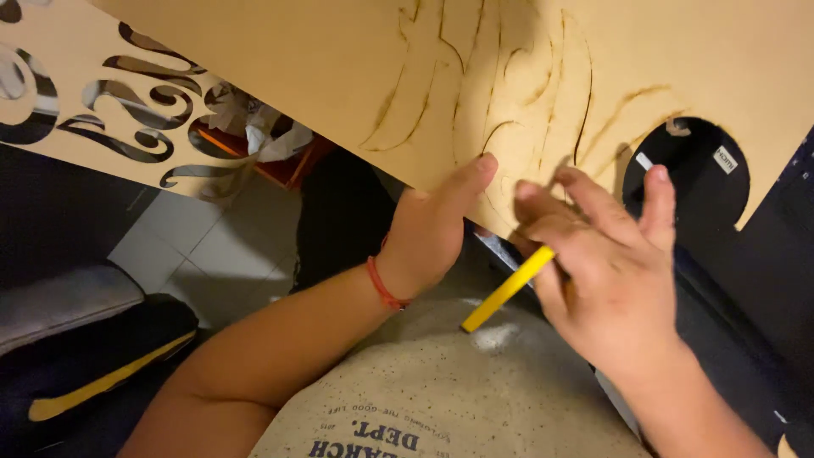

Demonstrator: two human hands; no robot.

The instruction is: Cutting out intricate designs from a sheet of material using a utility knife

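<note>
A large tan wooden board [339, 76] with dark burnt cut lines fills the upper view, tilted across it. My left hand [432, 229] grips its lower edge from below, thumb pressed on the face near the curved cuts; a red cord circles the wrist. My right hand [606, 271] rests its fingers on the board next to a round cut-out hole [704, 182] and holds a yellow stick-like tool [507, 290] in the palm, its end pointing down-left. What the tool's tip looks like is hidden by the fingers.
The board's left part has open swirl-shaped cut-outs [127, 119]. Below lie a white tiled floor [212, 246], a black and yellow bag [93, 365], crumpled paper in an orange bin [271, 140], and my speckled beige shirt [441, 399].
</note>
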